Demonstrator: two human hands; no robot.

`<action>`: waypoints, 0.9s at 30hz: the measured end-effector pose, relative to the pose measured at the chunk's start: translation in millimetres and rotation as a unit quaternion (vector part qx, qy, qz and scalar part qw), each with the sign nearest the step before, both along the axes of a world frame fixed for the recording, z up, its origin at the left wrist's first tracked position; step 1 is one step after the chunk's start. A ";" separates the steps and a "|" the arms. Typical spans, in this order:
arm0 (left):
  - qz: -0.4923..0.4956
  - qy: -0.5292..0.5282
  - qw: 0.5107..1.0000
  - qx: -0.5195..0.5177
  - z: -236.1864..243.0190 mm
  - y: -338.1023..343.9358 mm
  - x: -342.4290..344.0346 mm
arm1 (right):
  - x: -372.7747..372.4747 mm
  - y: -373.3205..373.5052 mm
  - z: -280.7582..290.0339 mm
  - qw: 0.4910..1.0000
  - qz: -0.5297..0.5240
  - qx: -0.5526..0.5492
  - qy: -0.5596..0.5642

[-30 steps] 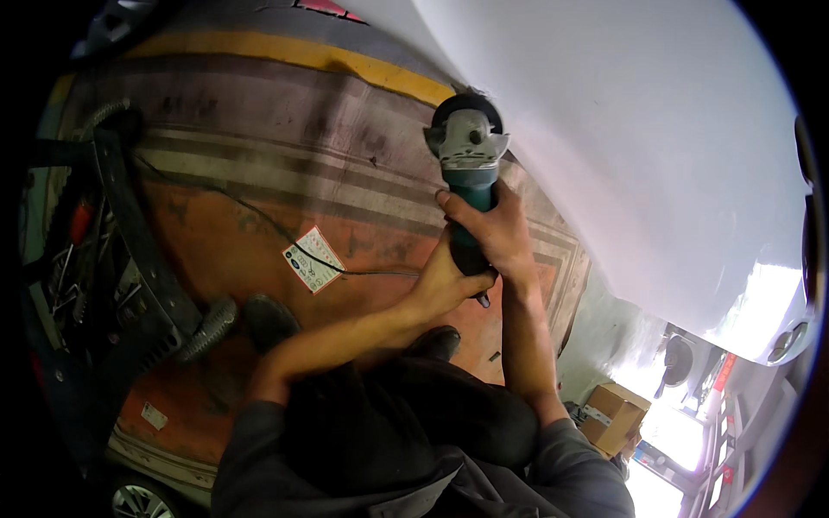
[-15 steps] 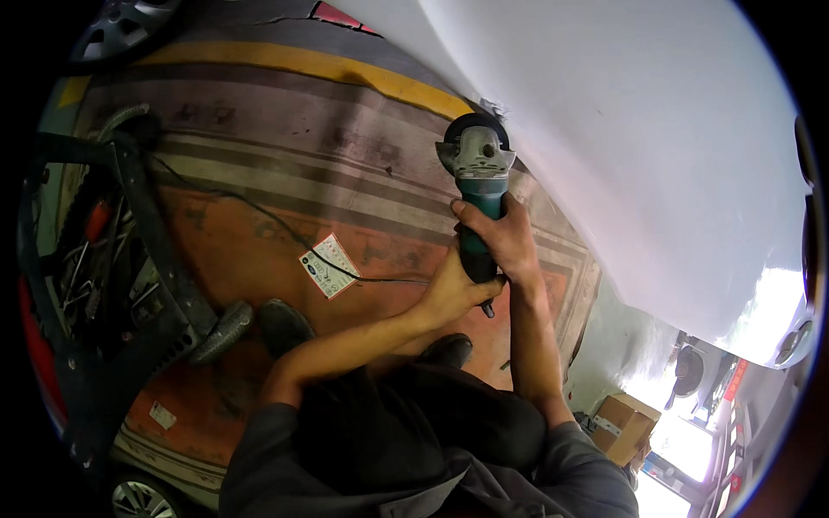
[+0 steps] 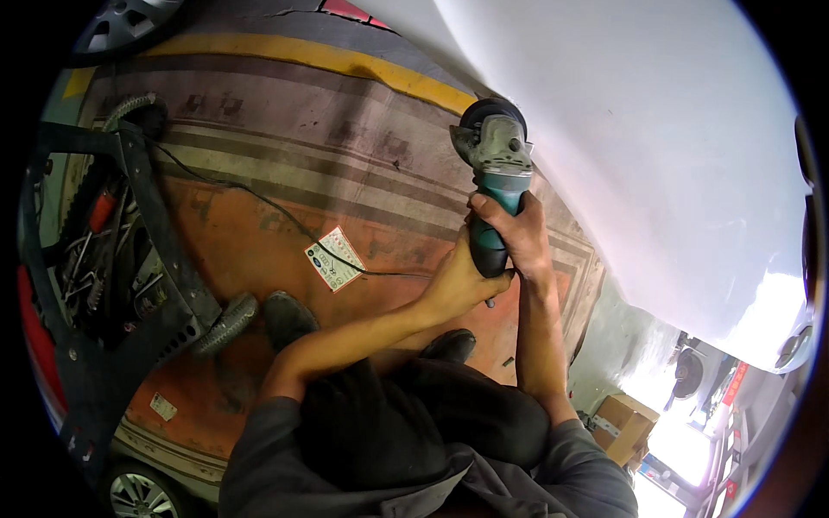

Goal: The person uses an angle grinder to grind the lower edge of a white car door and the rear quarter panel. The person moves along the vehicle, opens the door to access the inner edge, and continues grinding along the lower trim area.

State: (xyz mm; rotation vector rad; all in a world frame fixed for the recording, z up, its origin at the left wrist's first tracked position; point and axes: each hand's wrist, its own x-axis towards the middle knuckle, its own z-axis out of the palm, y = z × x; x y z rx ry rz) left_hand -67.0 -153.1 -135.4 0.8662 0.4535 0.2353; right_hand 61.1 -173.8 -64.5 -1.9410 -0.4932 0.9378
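Note:
I hold a teal and grey angle grinder (image 3: 504, 155) with both hands. My right hand (image 3: 527, 237) wraps round its body, thumb across the top, while my left hand (image 3: 462, 274) grips the black rear end from below. The grinder's dark disc sits at the lower edge of a white curved vehicle panel (image 3: 665, 164); whether it touches the panel I cannot tell. A black cord (image 3: 281, 209) runs across the patterned mat (image 3: 216, 259), over a small printed card (image 3: 332, 250).
At left stands a dark metal frame (image 3: 129, 173) with tools, among them a red-handled one (image 3: 102, 209), beside a ribbed hose (image 3: 226, 324). My shoes (image 3: 289, 319) rest on the mat. Wheels (image 3: 138, 492) appear at the left corners, a cardboard box (image 3: 623, 427) at lower right.
The grinder in both hands has moved right over the last second, dipping and then rising again; its head now covers the scuffed spot seen on the panel's edge half a second ago.

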 end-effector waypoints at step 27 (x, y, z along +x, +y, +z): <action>0.032 -0.007 0.997 0.070 -27.2 -8.2 8.7 | 4.5 10.1 -4.9 0.999 -0.010 0.020 0.031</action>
